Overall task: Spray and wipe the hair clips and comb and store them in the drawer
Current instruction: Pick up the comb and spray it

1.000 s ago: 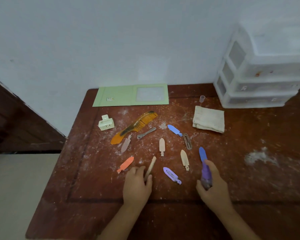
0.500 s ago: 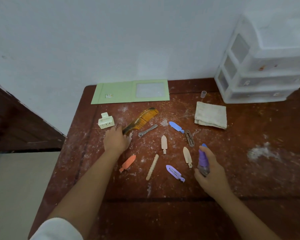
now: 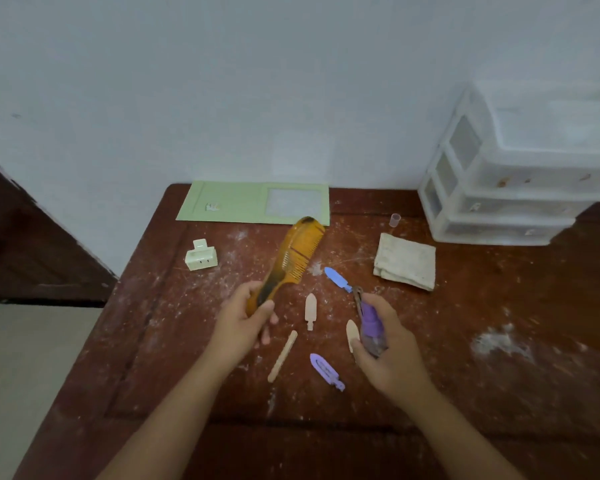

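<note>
At the far left a pale green claw clip [image 3: 201,259] sat apart. The left hand [image 3: 240,327] grasped the amber comb [image 3: 290,259] by its handle, teeth raised over the table [image 3: 499,341]. Clips lay between the hands: a cream clip [image 3: 310,308], a blue clip [image 3: 336,278], a purple clip [image 3: 324,369]. The right hand [image 3: 388,355] clenched the purple spray bottle [image 3: 370,327]. Mist could miss the comb, since I could not tell where the nozzle pointed. The drawer unit [image 3: 520,188] was cut off at the far right.

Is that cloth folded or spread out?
Folded. The cloth lies as a thick square with layered edges showing at its near side, beside the drawer unit.
</note>
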`<action>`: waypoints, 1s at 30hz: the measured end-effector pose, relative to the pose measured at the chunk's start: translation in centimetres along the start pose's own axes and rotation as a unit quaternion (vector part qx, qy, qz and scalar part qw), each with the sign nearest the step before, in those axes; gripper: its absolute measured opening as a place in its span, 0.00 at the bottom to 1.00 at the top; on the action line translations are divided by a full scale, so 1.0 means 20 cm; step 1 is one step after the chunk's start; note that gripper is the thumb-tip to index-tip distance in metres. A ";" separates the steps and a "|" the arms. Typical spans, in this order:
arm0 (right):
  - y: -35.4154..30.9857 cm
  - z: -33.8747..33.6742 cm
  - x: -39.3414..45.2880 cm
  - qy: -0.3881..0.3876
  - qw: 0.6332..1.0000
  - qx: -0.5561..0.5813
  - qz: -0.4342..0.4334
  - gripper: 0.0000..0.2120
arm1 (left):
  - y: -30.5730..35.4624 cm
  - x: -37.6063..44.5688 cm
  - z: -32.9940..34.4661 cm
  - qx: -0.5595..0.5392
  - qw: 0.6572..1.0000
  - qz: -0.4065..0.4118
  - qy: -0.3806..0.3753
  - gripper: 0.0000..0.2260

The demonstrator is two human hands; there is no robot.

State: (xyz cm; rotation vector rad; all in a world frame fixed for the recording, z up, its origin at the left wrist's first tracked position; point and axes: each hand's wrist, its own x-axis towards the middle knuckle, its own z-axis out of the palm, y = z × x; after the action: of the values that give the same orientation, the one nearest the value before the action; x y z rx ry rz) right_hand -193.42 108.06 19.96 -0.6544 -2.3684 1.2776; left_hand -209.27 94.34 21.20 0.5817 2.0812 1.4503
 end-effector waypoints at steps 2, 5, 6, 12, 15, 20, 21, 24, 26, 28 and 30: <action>-0.05 -0.02 0.01 -0.013 1.000 -0.001 -0.023 0.30 | 0.04 -0.15 0.09 -0.065 0.998 -0.005 -0.017 0.14; -0.08 -0.05 0.00 -0.044 0.998 -0.016 -0.045 0.31 | 0.05 -0.29 0.19 -0.120 0.992 -0.025 -0.017 0.15; -0.08 -0.06 -0.01 -0.055 0.997 -0.026 -0.046 0.31 | 0.06 -0.32 0.22 -0.123 0.992 -0.026 -0.015 0.15; -0.05 -0.14 -0.03 -0.058 0.996 -0.061 -0.041 0.28 | 0.09 -0.39 0.33 -0.102 0.994 -0.026 0.000 0.17; -0.03 -0.20 0.00 -0.054 0.997 -0.058 -0.020 0.27 | 0.11 -0.41 0.35 -0.089 0.996 -0.021 0.012 0.18; -0.02 -0.29 0.06 -0.066 0.996 -0.053 -0.015 0.28 | 0.14 -0.44 0.37 -0.084 0.996 -0.023 0.020 0.18; -0.02 -0.30 0.07 -0.065 0.996 -0.052 -0.012 0.28 | 0.15 -0.44 0.38 -0.086 0.996 -0.025 0.022 0.18; -0.03 -0.33 0.10 -0.064 0.997 -0.029 -0.007 0.26 | 0.16 -0.45 0.40 -0.086 0.996 -0.029 0.023 0.18; -0.04 -0.34 0.11 -0.088 0.996 0.009 0.002 0.28 | 0.17 -0.46 0.41 -0.086 0.996 -0.028 0.021 0.17; -0.04 -0.36 0.09 -0.122 0.990 0.066 0.009 0.33 | 0.17 -0.46 0.42 -0.088 0.996 -0.029 0.018 0.17; -0.05 -0.36 0.07 -0.142 0.984 0.105 -0.004 0.35 | 0.17 -0.45 0.43 -0.095 0.995 -0.032 0.024 0.17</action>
State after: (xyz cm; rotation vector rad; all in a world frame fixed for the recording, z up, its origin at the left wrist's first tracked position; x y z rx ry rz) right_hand -191.01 113.15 24.68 -0.4216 -2.4008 1.6860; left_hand -196.68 96.03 23.66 0.4059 1.9516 1.6167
